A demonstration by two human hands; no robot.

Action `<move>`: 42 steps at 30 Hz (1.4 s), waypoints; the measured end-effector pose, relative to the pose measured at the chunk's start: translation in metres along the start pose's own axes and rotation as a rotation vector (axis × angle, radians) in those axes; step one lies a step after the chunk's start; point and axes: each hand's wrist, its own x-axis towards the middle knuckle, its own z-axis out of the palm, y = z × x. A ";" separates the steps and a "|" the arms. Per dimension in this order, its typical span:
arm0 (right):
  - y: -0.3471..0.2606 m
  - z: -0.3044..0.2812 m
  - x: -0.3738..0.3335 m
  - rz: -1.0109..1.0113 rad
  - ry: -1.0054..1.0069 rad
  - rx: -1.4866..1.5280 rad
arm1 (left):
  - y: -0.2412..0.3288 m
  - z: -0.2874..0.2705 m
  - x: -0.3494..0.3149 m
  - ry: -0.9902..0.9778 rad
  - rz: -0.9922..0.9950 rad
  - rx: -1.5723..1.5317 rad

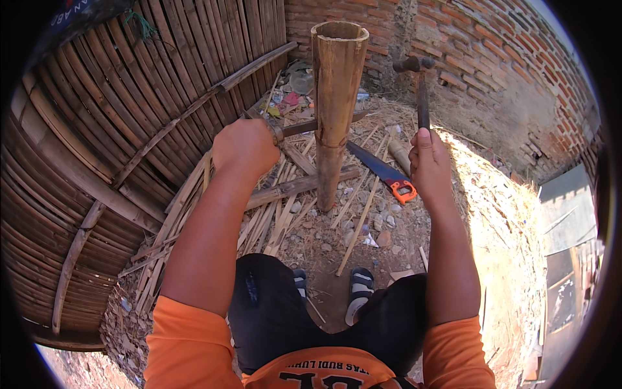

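Note:
My left hand [246, 148] is closed around the handle of a large knife. Its dark blade [300, 128] meets the upright bamboo pole [340, 84] about midway up, and the tip shows on the pole's right side. Bamboo hides the blade's middle, so I cannot tell whether it is sunk in or behind. The pole is hollow at its top, with a joint below the blade. To the right, my right hand [431, 165] grips a hammer [423, 97] by its handle, head raised, apart from the pole.
A handsaw [385, 174] with an orange handle lies right of the pole's base. Split bamboo strips [278, 217] and a wooden piece [295, 189] litter the ground. A bamboo fence [142, 117] stands left, a brick wall [479, 71] behind and right. My sandalled feet [360, 288] are below.

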 end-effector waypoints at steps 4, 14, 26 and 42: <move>0.035 0.022 -0.007 -0.093 -0.041 -0.366 | 0.008 -0.001 -0.002 -0.007 0.005 0.009; 0.059 0.007 0.013 -0.153 0.072 -0.281 | 0.012 -0.003 0.000 -0.003 0.000 0.032; 0.039 0.013 0.008 -0.024 -0.123 -0.314 | 0.004 0.000 0.001 -0.006 -0.016 0.018; 0.002 0.004 -0.005 0.222 -0.148 -0.002 | -0.004 -0.003 -0.007 0.021 -0.009 0.001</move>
